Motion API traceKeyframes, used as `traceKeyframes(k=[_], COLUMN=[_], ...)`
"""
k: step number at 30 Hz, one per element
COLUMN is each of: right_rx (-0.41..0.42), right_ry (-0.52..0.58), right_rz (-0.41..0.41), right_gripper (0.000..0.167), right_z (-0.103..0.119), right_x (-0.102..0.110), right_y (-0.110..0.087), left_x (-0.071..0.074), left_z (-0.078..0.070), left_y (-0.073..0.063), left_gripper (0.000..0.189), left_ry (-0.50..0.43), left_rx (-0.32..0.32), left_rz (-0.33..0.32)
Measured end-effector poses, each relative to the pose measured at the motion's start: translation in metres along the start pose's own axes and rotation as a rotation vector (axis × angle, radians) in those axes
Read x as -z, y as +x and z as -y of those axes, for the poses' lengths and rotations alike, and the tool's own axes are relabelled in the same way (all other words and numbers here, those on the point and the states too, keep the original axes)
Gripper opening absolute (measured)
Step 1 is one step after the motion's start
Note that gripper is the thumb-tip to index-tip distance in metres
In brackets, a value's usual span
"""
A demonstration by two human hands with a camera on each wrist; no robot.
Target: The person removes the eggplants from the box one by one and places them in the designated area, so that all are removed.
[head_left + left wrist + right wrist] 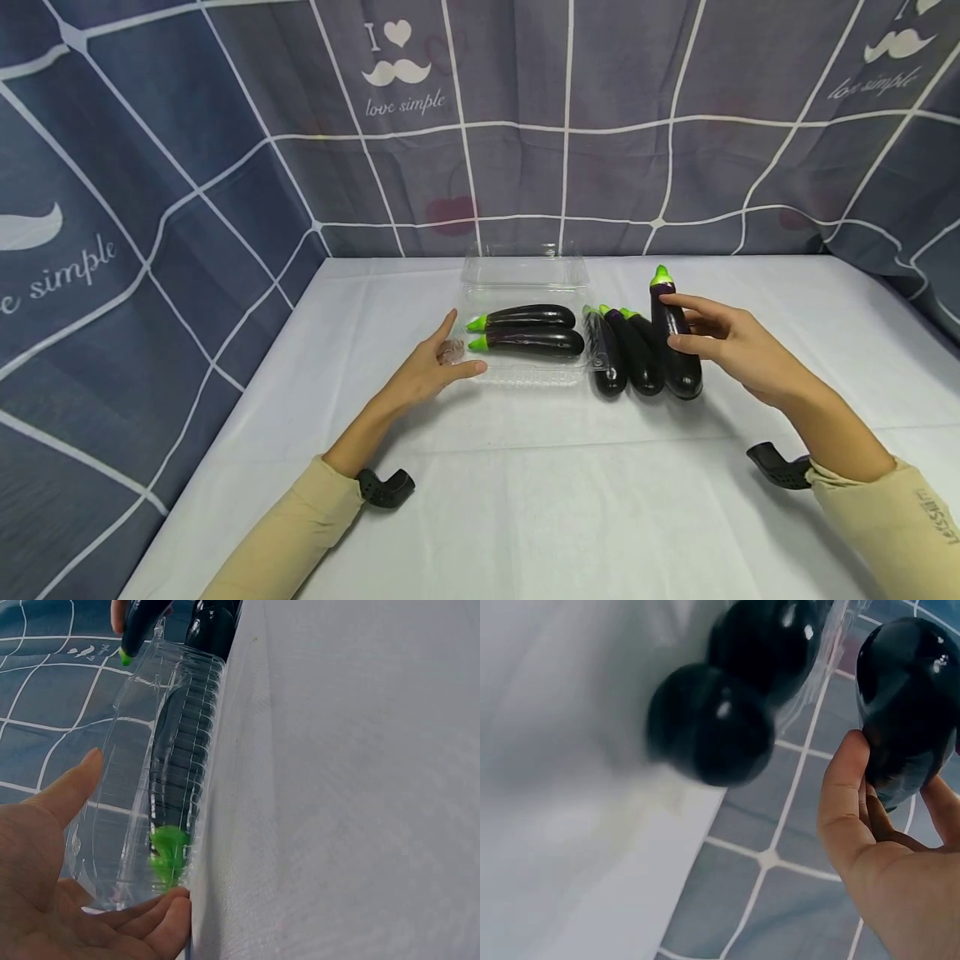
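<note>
A glossy dark-purple eggplant with a green stem (680,371) was in the right hand (738,346), thumb and fingers pinching its sides, apparently for grip on slick skin; it stood apart from the loose eggplants (637,358) beside it; the left hand (416,375) was spread wide at the left end of a clear plastic container (525,377), probably steadying it; inside, 2 eggplants (528,317) lay parallel, presumably to fit lengthwise; white cloth (525,500) lay beneath.
</note>
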State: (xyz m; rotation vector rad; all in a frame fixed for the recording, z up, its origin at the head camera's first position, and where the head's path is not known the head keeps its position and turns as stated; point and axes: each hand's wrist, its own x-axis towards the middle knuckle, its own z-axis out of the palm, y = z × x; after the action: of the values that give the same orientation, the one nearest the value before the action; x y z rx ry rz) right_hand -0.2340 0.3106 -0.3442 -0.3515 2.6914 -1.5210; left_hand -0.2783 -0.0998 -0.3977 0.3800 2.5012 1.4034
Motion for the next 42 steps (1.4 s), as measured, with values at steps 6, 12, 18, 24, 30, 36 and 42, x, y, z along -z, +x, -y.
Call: traceKeyframes(k=[6,12,18,24,30,36,42], right_rx=[-0.014,-0.03,-0.072,-0.123,-0.128,-0.157,-0.157], right_ry=[0.024,0.041,-0.008,-0.055,-0.069,-0.074,-0.096], right_rz=[-0.007,-0.021,-0.018,0.016,0.048,0.072,0.077], right_gripper=[0.057,0.058,0.058,0.062,0.063,0.065,0.065], right_z=[-0.014,-0.023,-0.032,-0.042,-0.049,-0.055,-0.057], right_x=[0.011,0.021,0.028,0.034,0.035,0.033,0.032], right_y=[-0.007,-0.01,-0.01,-0.008,-0.005,-0.004,-0.003], left_x=[0.0,0.0,0.0,-0.001,0.0,-0.001,0.0], left_z=[-0.001,-0.003,0.0,0.001,0.0,0.001,0.001], left_y=[0.0,-0.001,-0.002,-0.001,-0.001,-0.002,-0.001], left_gripper=[0.106,0.105,0.105,0.105,0.105,0.105,0.104], left_ry=[-0.008,0.003,0.016,0.016,0.015,0.023,0.023], left_rx=[0.005,0.016,0.016,0.011,0.01,0.01,0.004], left_rz=[0.003,-0.001,-0.003,-0.004,-0.007,0.0,-0.006])
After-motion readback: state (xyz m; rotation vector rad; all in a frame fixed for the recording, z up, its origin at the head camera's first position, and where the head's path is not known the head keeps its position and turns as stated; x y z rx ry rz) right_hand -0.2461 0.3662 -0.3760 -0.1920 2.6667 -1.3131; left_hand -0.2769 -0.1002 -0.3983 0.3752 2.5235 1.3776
